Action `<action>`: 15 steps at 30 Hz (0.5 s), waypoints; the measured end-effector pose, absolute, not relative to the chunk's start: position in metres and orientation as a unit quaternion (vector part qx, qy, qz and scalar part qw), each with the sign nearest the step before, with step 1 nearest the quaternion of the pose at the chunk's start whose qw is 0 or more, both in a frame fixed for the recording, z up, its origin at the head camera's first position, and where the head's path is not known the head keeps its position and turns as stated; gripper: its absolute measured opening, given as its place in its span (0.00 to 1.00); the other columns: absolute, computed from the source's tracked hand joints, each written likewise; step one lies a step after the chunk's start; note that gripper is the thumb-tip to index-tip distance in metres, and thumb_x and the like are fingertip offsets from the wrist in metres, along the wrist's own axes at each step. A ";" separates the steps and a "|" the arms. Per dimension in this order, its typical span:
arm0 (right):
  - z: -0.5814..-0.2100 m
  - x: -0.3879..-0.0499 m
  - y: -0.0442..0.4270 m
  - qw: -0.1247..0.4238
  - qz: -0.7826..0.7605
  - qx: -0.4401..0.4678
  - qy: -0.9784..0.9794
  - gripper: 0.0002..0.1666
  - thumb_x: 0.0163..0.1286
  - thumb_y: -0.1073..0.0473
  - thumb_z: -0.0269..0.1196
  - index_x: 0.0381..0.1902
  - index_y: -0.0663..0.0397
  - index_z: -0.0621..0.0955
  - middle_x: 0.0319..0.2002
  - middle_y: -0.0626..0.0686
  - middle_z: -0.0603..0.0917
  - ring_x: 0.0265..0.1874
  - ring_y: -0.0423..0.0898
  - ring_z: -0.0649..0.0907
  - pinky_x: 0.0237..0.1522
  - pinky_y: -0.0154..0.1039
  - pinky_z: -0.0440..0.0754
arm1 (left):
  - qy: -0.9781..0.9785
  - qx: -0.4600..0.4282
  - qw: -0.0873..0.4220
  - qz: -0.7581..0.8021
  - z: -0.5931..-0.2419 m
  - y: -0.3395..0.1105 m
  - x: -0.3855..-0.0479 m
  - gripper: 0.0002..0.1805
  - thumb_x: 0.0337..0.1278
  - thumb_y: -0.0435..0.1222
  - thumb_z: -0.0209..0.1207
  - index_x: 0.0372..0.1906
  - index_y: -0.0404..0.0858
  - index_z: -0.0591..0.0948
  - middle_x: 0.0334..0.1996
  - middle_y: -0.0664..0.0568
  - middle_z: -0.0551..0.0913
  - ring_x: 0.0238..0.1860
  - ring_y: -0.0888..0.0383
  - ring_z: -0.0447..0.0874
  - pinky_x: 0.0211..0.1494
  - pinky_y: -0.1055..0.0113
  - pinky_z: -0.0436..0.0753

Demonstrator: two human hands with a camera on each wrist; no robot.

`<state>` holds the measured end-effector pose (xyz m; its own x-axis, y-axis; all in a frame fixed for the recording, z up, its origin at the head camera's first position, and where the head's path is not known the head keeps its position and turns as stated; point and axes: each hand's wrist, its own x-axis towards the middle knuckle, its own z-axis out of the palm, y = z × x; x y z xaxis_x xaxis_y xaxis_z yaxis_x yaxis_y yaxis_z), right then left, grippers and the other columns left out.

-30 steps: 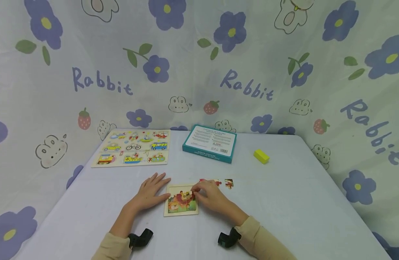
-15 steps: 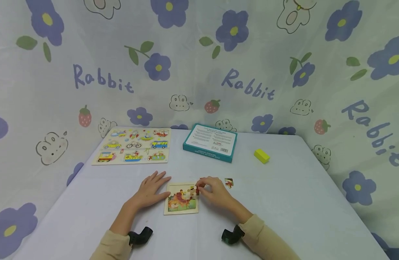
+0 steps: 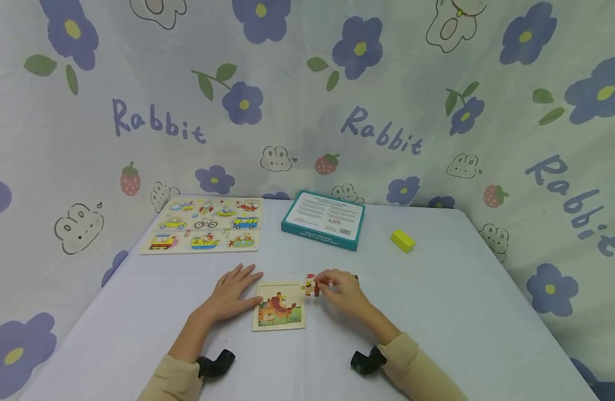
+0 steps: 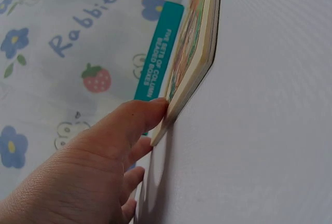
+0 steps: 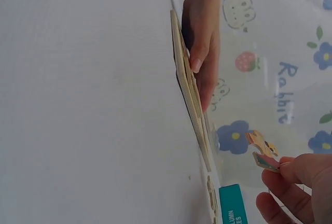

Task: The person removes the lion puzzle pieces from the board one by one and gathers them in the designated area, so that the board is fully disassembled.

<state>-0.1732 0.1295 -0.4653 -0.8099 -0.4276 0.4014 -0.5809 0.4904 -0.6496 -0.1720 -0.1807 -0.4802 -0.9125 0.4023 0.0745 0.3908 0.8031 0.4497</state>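
Note:
A square wooden puzzle tray (image 3: 268, 288) lies on the table, its lower part filled with lion-picture pieces. Beside it my left hand (image 3: 230, 295) rests with spread, straight fingers, the thumb touching the tray's left edge. In the left wrist view that thumb (image 4: 140, 114) presses against the tray's corner. My right hand (image 3: 342, 292) pinches a jigsaw piece (image 3: 310, 287) between thumb and fingers, just right of the tray's upper corner. The right wrist view shows this jigsaw piece (image 5: 263, 143) raised above the table, with a tan animal on it. Other loose pieces lie partly hidden behind the right hand.
A board of vehicle pictures (image 3: 202, 225) lies at the back left. The teal and white box (image 3: 323, 219) is behind the tray, with a yellow block (image 3: 403, 240) to its right. A printed rabbit-and-flower curtain (image 3: 297, 111) hangs behind the table.
My right hand has drawn away to the right from the tray's upper right corner, bringing the jigsaw piece with it. The left hand has stayed in place at the tray.

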 end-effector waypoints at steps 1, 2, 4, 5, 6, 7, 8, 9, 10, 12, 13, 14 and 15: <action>-0.465 -0.173 0.131 0.093 0.415 0.292 -0.857 0.07 0.63 0.63 0.61 0.38 0.49 0.82 0.33 0.42 0.83 0.31 0.37 0.77 0.35 0.37 0.78 | 0.950 0.208 0.012 0.234 -0.480 -0.181 -0.172 0.37 0.52 0.58 0.55 0.65 0.45 0.67 0.69 0.46 0.57 0.69 0.42 0.44 0.64 0.40 0.45; -0.465 -0.173 0.133 0.091 0.417 0.290 -0.856 0.07 0.63 0.63 0.61 0.38 0.50 0.82 0.33 0.42 0.83 0.32 0.37 0.78 0.36 0.37 0.78 | 0.950 0.208 0.012 0.234 -0.480 -0.181 -0.172 0.37 0.51 0.58 0.56 0.65 0.45 0.67 0.68 0.46 0.57 0.69 0.42 0.44 0.64 0.40 0.45; -0.465 -0.172 0.137 0.086 0.424 0.284 -0.856 0.07 0.62 0.64 0.61 0.38 0.50 0.82 0.33 0.41 0.83 0.33 0.37 0.79 0.37 0.39 0.78 | 0.950 0.208 0.011 0.232 -0.481 -0.181 -0.172 0.38 0.50 0.58 0.56 0.65 0.45 0.67 0.69 0.46 0.57 0.69 0.42 0.44 0.64 0.40 0.45; -0.465 -0.172 0.139 0.084 0.426 0.280 -0.856 0.07 0.62 0.65 0.61 0.38 0.50 0.82 0.33 0.41 0.83 0.33 0.37 0.79 0.38 0.41 0.78 | 0.950 0.208 0.011 0.231 -0.481 -0.181 -0.172 0.38 0.50 0.58 0.56 0.65 0.45 0.67 0.69 0.46 0.57 0.69 0.42 0.44 0.64 0.40 0.45; -0.465 -0.172 0.141 0.079 0.428 0.273 -0.858 0.07 0.62 0.64 0.61 0.37 0.49 0.82 0.32 0.41 0.83 0.34 0.37 0.79 0.39 0.43 0.78 | 0.951 0.207 0.011 0.231 -0.481 -0.181 -0.172 0.38 0.50 0.59 0.57 0.65 0.46 0.68 0.69 0.46 0.57 0.69 0.42 0.44 0.64 0.40 0.45; -0.465 -0.171 0.143 0.076 0.428 0.266 -0.860 0.07 0.62 0.64 0.61 0.37 0.48 0.82 0.32 0.40 0.82 0.34 0.37 0.79 0.40 0.44 0.78 | 0.951 0.208 0.009 0.230 -0.481 -0.182 -0.172 0.38 0.49 0.58 0.57 0.65 0.45 0.68 0.68 0.45 0.58 0.69 0.41 0.44 0.64 0.39 0.46; -0.465 -0.171 0.146 0.075 0.427 0.260 -0.863 0.07 0.63 0.63 0.61 0.37 0.47 0.82 0.32 0.39 0.82 0.34 0.37 0.79 0.40 0.46 0.77 | 0.951 0.208 0.009 0.230 -0.481 -0.182 -0.172 0.38 0.49 0.59 0.57 0.65 0.45 0.68 0.68 0.45 0.58 0.69 0.41 0.44 0.64 0.40 0.46; -0.465 -0.171 0.148 0.073 0.428 0.253 -0.865 0.07 0.63 0.63 0.61 0.37 0.46 0.82 0.31 0.39 0.82 0.34 0.37 0.79 0.40 0.46 0.77 | 0.951 0.207 0.010 0.230 -0.481 -0.182 -0.172 0.38 0.49 0.59 0.57 0.65 0.45 0.68 0.68 0.45 0.58 0.69 0.41 0.44 0.64 0.40 0.46; -0.466 -0.171 0.151 0.074 0.426 0.248 -0.867 0.06 0.63 0.62 0.61 0.37 0.45 0.82 0.31 0.39 0.82 0.35 0.38 0.78 0.39 0.47 0.77 | 0.951 0.208 0.010 0.229 -0.481 -0.181 -0.172 0.38 0.49 0.59 0.57 0.65 0.45 0.68 0.68 0.46 0.57 0.69 0.41 0.44 0.64 0.40 0.46; -0.467 -0.169 0.157 0.075 0.427 0.241 -0.868 0.06 0.64 0.61 0.61 0.37 0.45 0.83 0.31 0.39 0.82 0.35 0.38 0.78 0.39 0.45 0.77 | 0.951 0.209 0.010 0.228 -0.481 -0.181 -0.173 0.39 0.49 0.59 0.57 0.65 0.45 0.68 0.68 0.46 0.57 0.69 0.41 0.44 0.64 0.40 0.46; -0.467 -0.168 0.160 0.078 0.427 0.240 -0.868 0.06 0.63 0.62 0.61 0.37 0.46 0.83 0.32 0.40 0.82 0.35 0.38 0.78 0.38 0.44 0.77 | 0.951 0.210 0.009 0.227 -0.481 -0.181 -0.173 0.39 0.49 0.60 0.56 0.65 0.45 0.68 0.68 0.46 0.57 0.69 0.41 0.44 0.64 0.40 0.46; -0.467 -0.168 0.163 0.081 0.428 0.239 -0.868 0.06 0.64 0.61 0.61 0.37 0.47 0.83 0.32 0.41 0.83 0.34 0.38 0.78 0.37 0.43 0.77 | 0.951 0.209 0.010 0.227 -0.482 -0.181 -0.173 0.39 0.49 0.60 0.57 0.65 0.46 0.68 0.69 0.46 0.57 0.69 0.42 0.44 0.64 0.40 0.46; -0.467 -0.167 0.166 0.083 0.428 0.238 -0.868 0.06 0.64 0.61 0.61 0.37 0.48 0.83 0.32 0.42 0.83 0.33 0.38 0.78 0.36 0.41 0.77 | 0.951 0.210 0.009 0.226 -0.482 -0.181 -0.173 0.39 0.49 0.60 0.56 0.65 0.46 0.68 0.68 0.46 0.57 0.69 0.42 0.44 0.64 0.40 0.46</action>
<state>-0.1667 0.1661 -0.4671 -0.8730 -0.3413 0.3484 -0.4842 0.5205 -0.7033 -0.1731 -0.1809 -0.4820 -0.9113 0.4041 0.0785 0.3962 0.8091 0.4341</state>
